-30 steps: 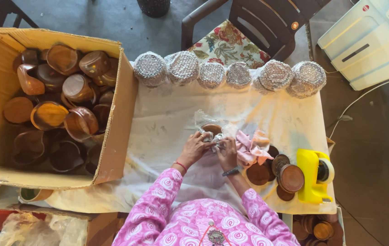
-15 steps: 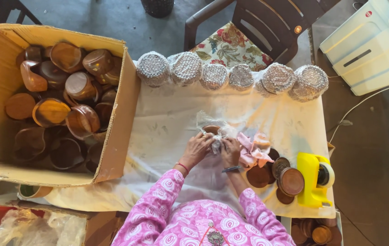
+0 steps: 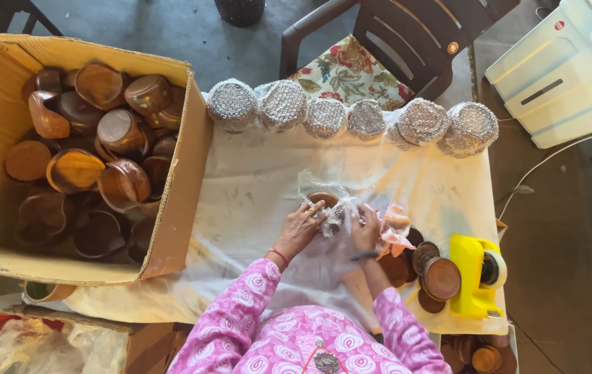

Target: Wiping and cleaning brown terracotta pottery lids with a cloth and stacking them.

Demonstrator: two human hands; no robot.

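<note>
Your left hand (image 3: 301,227) and right hand (image 3: 365,228) meet at the middle of the table, fingers curled narrow around one wooden bowl (image 3: 323,200) and the crinkled clear wrap (image 3: 334,208) bunched over it. Only the bowl's brown rim shows above your fingers; the rest is hidden under plastic and knuckles, so you cannot tell how much of it is covered. A dark band sits on your right wrist and a red thread on your left.

Along the far edge of the white cloth (image 3: 254,194) stands a row of six wrapped bundles (image 3: 325,116), each round and silvery.

Just right of your right hand lies a pink rag (image 3: 394,232), and beside it a stack of round brown lids (image 3: 434,273); about five can be picked out, though they overlap and the count is unsure. One yellow tape dispenser (image 3: 476,277) stands next to them.

At your left, one open cardboard box (image 3: 178,201) holds a heap of bare wooden bowls (image 3: 102,166), well over a dozen, the lower ones lost in shadow.

One dark chair with a floral cushion (image 3: 351,69) stands behind the table. A white machine (image 3: 566,69) is cut off at the top right corner.
</note>
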